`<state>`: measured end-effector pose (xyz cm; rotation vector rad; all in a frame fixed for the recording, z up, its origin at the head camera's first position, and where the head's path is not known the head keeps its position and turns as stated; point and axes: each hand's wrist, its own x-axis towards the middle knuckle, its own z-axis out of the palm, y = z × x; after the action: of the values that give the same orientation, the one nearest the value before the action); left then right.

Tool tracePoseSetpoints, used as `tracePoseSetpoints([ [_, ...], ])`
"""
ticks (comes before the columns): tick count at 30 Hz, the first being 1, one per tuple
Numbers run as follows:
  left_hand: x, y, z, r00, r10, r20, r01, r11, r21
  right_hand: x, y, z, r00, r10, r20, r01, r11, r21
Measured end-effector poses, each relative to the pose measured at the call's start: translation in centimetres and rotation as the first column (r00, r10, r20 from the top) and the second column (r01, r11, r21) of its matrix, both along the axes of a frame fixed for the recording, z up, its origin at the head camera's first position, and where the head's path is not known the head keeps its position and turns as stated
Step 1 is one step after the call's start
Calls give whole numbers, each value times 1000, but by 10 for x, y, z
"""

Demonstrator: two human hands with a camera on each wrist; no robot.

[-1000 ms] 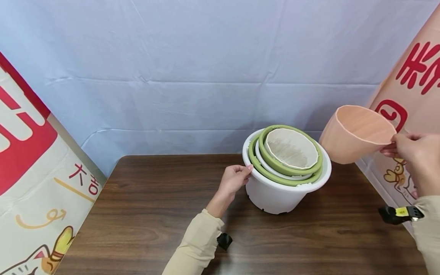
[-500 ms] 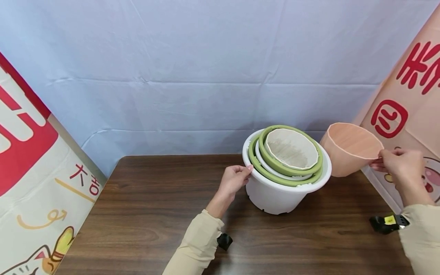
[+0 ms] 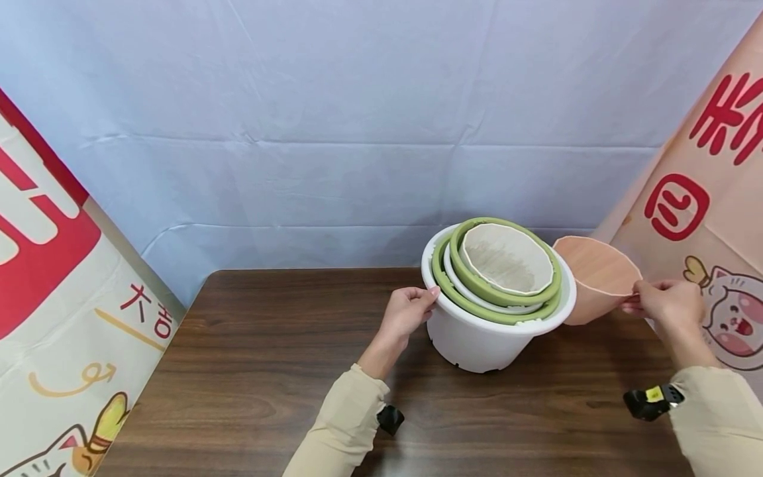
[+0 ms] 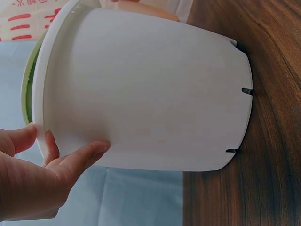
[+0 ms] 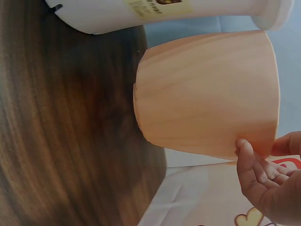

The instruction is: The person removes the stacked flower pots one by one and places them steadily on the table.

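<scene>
A big white flower pot [image 3: 477,344] stands on the wooden table, with several smaller pots nested inside. Among these are a green pot [image 3: 456,255] and, innermost, a cream pot [image 3: 507,258] with a stained inside. My left hand [image 3: 408,311] pinches the white pot's rim at its left; the left wrist view has the thumb over the rim and fingers against the white wall [image 4: 155,89]. To the right, my right hand [image 3: 670,305] pinches the rim of a peach flower pot [image 5: 207,94], held upright beside the white one. Whether its base touches the table I cannot tell.
The wooden table [image 3: 286,358] ends at a pale blue cloth [image 3: 298,185] behind the pots. Printed sheets hang at the left [image 3: 48,278] and the right [image 3: 727,252]. A label [image 5: 160,7] shows on the white pot's side in the right wrist view.
My right hand has brought the peach pot down and to the left, closer behind the white pot's right side. The left hand and the nested pots have stayed in place.
</scene>
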<state>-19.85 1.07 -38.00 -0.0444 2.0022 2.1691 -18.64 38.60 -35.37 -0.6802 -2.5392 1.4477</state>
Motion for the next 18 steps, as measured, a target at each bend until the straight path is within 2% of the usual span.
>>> tracePoseSetpoints([
  [7,0,-1,-1,1000,2,2,-2,1000,-3,-5,-2,-16,1000,8,-18,-9,997,-74],
  [13,0,0,-1,1000,6,0,-6,1000,-1,-6,-6,-26,1000,7,2,-7,996,-83],
  [18,1,0,0,1000,6,-2,-6,1000,-3,-8,-10,-31,1000,8,-18,-9,995,-96],
])
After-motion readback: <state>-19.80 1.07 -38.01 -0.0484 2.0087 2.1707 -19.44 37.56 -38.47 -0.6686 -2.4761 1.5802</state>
